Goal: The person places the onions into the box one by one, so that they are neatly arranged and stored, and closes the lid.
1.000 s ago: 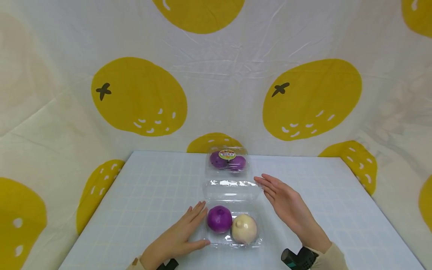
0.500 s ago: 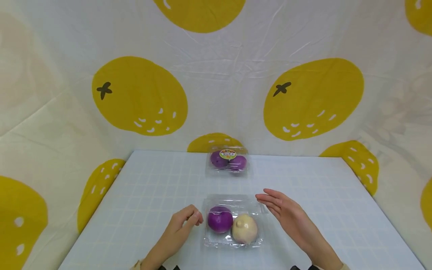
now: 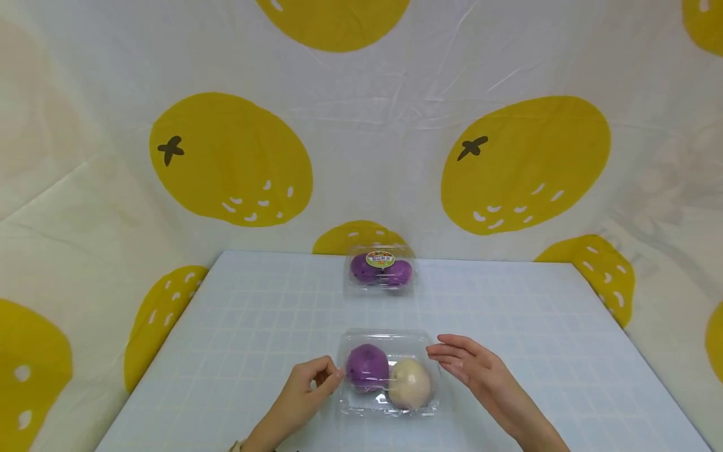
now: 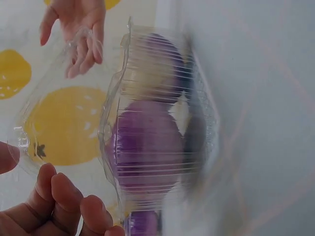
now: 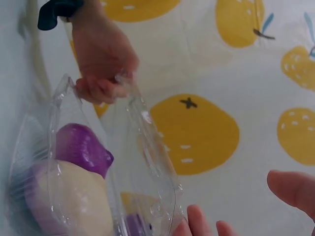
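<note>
A clear plastic clamshell box (image 3: 390,411) lies on the table with its lid (image 5: 152,142) raised at a slant. Inside sit a round purple onion (image 3: 367,369) and, to its right, a cream-coloured vegetable (image 3: 410,384) with a purplish underside, like a turnip. At the box's left, my left hand (image 3: 302,392) pinches a corner of the lid between thumb and curled fingers. My right hand (image 3: 480,376) is at the right side, its fingers nearly straight and its thumb apart. Those fingertips (image 5: 196,221) are close to the lid's edge; contact is unclear.
Farther back on the table, a second clear box (image 3: 361,285), shut and labelled, holds two purple items (image 3: 397,272). Behind the white, grid-patterned table (image 3: 254,326) hangs a cloth (image 3: 373,157) printed with yellow fruit.
The lid has swung forward from its tilted-back position toward the vegetables. My left hand has gone from flat fingers to pinching the lid, and my right hand has come nearer to me.
</note>
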`<state>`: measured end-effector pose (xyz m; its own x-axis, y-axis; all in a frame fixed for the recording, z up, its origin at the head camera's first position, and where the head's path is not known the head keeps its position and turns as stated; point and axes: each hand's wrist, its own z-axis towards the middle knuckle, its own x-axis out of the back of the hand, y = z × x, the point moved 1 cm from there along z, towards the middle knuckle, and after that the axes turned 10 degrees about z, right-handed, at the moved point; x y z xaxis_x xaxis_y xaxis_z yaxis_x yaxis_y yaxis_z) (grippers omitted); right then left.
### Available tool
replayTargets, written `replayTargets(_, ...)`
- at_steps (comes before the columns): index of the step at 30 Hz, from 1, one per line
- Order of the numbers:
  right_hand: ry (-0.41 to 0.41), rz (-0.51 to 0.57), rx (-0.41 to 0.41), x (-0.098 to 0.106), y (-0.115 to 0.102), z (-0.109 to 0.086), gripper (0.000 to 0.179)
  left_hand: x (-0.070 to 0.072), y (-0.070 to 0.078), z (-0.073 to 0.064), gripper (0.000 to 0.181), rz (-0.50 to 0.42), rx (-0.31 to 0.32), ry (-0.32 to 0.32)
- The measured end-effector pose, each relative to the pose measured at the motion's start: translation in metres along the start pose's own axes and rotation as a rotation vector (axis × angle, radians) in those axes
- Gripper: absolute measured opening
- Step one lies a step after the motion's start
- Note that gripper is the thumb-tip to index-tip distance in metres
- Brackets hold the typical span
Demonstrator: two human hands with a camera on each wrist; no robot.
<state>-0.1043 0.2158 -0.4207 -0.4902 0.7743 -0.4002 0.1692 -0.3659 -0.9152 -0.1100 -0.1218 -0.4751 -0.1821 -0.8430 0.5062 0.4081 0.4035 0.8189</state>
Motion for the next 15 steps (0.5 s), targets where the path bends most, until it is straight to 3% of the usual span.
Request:
replayTargets(5,0.2,-0.136,-0.012,0.002,0.012,-0.001,0.04,-0.001,-0.007,-0.005,0.019,-0.006,-0.031,-0.055)
replayTargets(8,0.285,-0.242,0.039,0.006,0.021,0.0,0.049,-0.001,-0.011,-0.007,0.017,-0.013,-0.029,-0.083)
replayTargets(12,0.322,-0.343,0.047,0.012,0.033,0.0,0.063,0.0,-0.016,-0.01,0.015,-0.017,0.004,-0.123)
replayTargets(15,0.299,-0.334,-0.029,0.018,0.041,-0.001,0.071,0.0,-0.02,-0.011,0.018,-0.034,0.045,-0.168)
